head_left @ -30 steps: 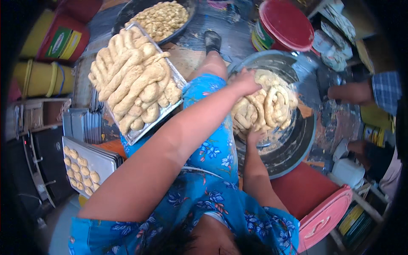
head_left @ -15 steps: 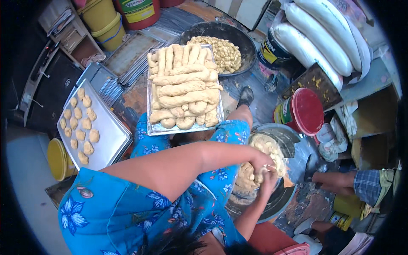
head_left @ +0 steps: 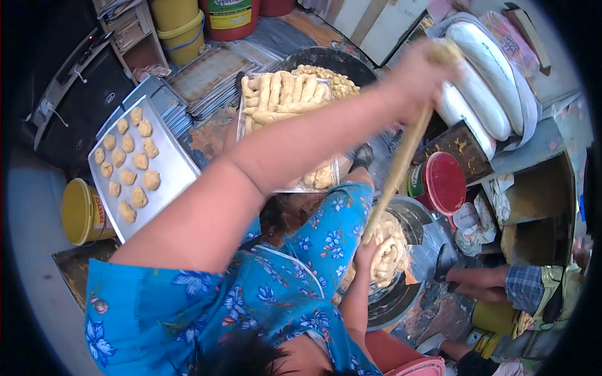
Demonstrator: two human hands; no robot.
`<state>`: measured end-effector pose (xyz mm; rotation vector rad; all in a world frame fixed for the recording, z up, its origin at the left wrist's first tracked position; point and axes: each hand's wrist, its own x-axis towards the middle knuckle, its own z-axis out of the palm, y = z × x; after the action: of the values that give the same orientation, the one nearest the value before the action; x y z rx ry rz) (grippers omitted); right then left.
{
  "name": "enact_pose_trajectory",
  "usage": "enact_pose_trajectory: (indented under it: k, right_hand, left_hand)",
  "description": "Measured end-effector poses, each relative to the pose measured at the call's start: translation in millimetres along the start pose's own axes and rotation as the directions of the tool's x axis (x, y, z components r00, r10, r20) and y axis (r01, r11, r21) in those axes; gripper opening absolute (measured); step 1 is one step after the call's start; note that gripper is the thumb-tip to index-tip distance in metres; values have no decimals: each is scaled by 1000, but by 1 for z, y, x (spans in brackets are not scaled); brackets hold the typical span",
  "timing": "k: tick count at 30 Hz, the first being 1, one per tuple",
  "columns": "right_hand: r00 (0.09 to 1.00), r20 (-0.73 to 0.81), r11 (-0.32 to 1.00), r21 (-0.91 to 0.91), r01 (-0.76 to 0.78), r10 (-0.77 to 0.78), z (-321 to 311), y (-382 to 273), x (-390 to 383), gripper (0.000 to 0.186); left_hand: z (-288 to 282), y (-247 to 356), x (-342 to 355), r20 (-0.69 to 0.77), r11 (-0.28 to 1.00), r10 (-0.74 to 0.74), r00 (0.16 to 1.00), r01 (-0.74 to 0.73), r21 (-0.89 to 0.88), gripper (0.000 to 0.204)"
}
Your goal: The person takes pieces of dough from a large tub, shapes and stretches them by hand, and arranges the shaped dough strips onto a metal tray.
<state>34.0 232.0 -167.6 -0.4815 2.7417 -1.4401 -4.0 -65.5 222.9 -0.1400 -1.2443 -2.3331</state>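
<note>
Left hand (head_left: pixel 421 66) now raised, dough rope (head_left: pixel 401 156) dangling beneath.

The raised left hand (head_left: pixel 421 69) is motion-blurred, so its grip on the dough rope (head_left: pixel 395 169) cannot be read finger by finger. The forearm hides much of the tray of dough rolls (head_left: pixel 282 94). The right hand (head_left: pixel 365 255) lies partly behind the blue floral knee, and its fingers in the metal bowl (head_left: pixel 407 294) are unclear. A co-worker's arm (head_left: pixel 495 285) is cut off by the dark rim.
</note>
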Motion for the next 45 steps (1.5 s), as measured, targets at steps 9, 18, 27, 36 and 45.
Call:
enact_pose_trajectory:
  k: [9, 18, 27, 36, 45]
  right_hand:
    - [905, 409, 904, 422, -73, -117, -30, -183, 109, 31]
    - [594, 499, 756, 222, 616, -631, 135, -314, 235, 30]
    - [653, 500, 799, 147, 583, -569, 217, -229, 246, 40]
    - [881, 248, 815, 535, 223, -404, 211, -232, 246, 65]
    - [830, 387, 913, 239, 329, -401, 220, -236, 263, 40]
  left_hand:
    - [-221, 176, -25, -461, 954, 280, 842, -192, 230, 39]
    - [-252, 229, -29, -441, 864, 178, 880, 75, 498, 40]
    - [-278, 109, 17, -281, 350, -22, 959, 271, 897, 59]
    - [-328, -62, 21, -220, -38, -505, 835, 233, 972, 76]
    - [-345, -27, -61, -351, -350, -167, 921, 278, 895, 63]
